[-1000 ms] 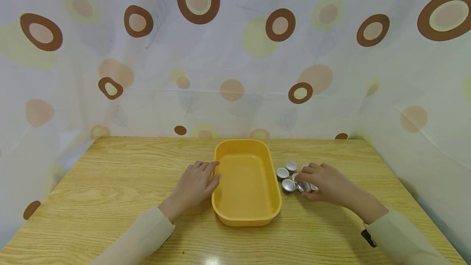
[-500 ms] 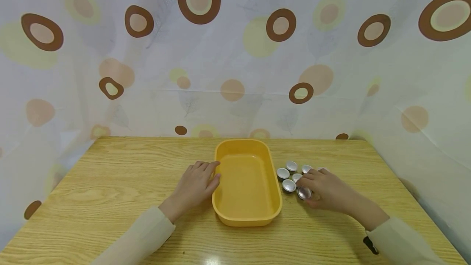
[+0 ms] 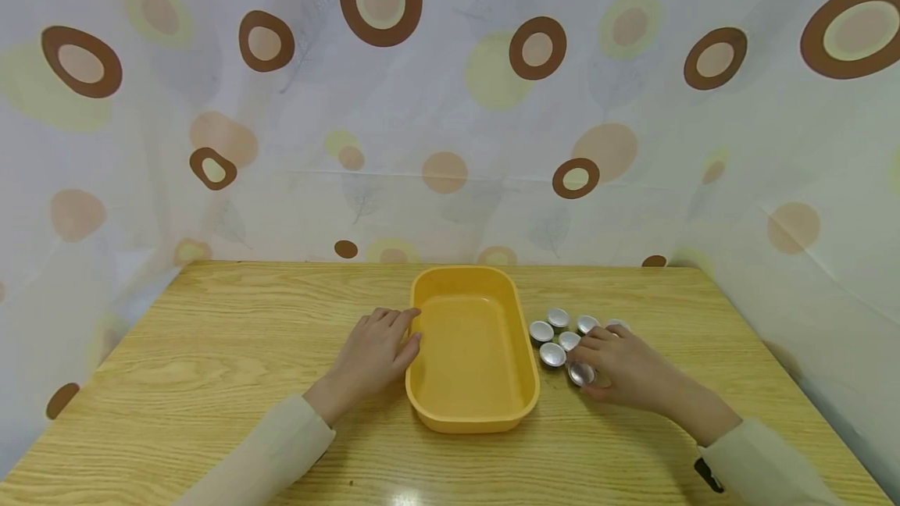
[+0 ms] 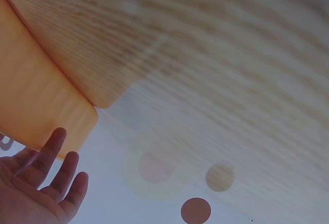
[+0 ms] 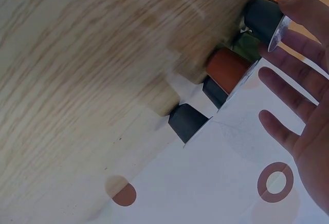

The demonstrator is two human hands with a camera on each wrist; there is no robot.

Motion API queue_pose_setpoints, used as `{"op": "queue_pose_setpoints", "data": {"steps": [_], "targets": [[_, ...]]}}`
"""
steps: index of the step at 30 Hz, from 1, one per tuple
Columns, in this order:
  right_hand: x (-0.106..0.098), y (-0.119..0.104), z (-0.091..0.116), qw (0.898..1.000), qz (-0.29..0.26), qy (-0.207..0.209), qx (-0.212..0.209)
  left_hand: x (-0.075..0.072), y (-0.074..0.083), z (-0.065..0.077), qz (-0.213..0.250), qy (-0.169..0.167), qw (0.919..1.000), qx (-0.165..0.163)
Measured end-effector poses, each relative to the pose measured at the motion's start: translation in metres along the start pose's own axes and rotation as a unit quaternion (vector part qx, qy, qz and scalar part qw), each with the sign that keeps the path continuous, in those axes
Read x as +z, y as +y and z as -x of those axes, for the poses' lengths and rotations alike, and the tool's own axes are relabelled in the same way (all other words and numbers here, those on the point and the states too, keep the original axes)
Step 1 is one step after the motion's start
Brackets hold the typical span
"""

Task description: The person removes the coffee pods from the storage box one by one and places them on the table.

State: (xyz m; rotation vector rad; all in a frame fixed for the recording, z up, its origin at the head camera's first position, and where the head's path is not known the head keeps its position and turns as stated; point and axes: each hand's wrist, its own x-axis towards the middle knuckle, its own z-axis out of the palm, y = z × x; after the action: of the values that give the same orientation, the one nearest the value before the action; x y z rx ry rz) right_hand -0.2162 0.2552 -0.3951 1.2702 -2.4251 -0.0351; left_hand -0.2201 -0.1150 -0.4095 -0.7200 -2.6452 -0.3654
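My left hand (image 3: pixel 375 346) rests at the left rim of a yellow plastic tray (image 3: pixel 469 422), index fingertip and thumb tip right at the edge. In the left wrist view its fingers are loosely extended beside the tray's orange-looking wall (image 4: pixel 46 80). Right of the tray, my right hand (image 3: pixel 626 365) pinches a dark coffee capsule (image 5: pixel 263 22) with a silver lid between thumb and fingers, close over the table. Several other capsules stand lid up around it, among them a brown one (image 5: pixel 227 69), a black one (image 5: pixel 187 121) and a green one (image 5: pixel 247 45), partly hidden.
The wood-grain table (image 3: pixel 246 350) carries the tray near its middle. A patterned white cloth (image 3: pixel 450 100) hangs behind and along the sides. A small dark object (image 3: pixel 707 475) shows by the right sleeve.
My right hand has drawn the pinched capsule slightly toward me, away from the others, uncovering capsules behind its fingers. My left hand and the tray stay put.
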Motion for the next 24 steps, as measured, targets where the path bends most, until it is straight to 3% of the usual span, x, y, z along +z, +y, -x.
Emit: {"op": "queue_pose_setpoints", "data": {"steps": [14, 24], "targets": [[-0.001, -0.0014, 0.002, 1.0, -0.007, -0.013, 0.017, -0.0001, 0.0006, 0.0, -0.002, -0.007, 1.0, -0.003], [-0.0004, -0.0011, 0.0029, 1.0, -0.007, 0.002, 0.023, 0.0008, 0.0002, -0.0004, -0.001, -0.01, 0.9999, -0.003]]}}
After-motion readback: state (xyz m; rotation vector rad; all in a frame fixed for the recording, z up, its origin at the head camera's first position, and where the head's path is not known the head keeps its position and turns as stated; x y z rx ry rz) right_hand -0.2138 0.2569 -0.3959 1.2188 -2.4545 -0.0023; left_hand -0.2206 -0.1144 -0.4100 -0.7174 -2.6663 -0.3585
